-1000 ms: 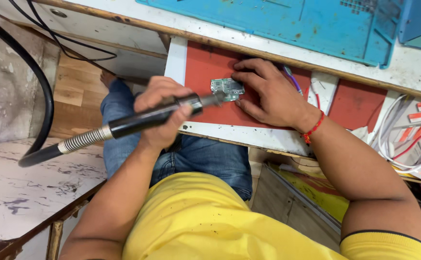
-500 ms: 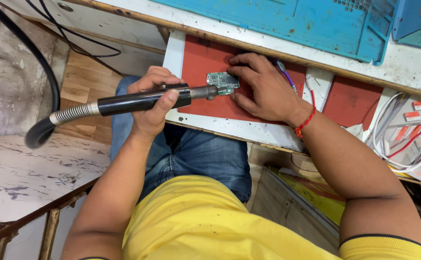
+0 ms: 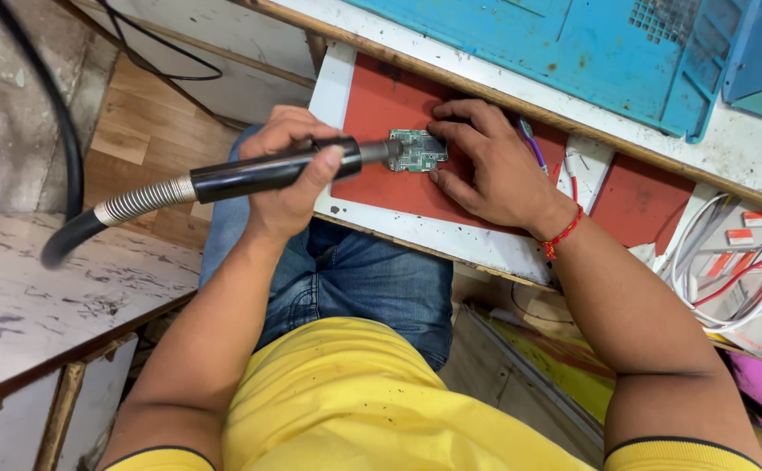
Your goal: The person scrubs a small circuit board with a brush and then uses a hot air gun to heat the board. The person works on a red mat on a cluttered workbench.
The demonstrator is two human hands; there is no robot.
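I see the small green circuit board (image 3: 417, 150) lying on the red mat (image 3: 381, 105), near the front edge of the desk (image 3: 416, 237). The work on it looks in progress, not finished: the nozzle of the black hot-air handpiece (image 3: 267, 171) points at the board's left end. My left hand (image 3: 289, 174) is wrapped closed around the handpiece. My right hand (image 3: 494, 170) presses the board flat with spread fingers.
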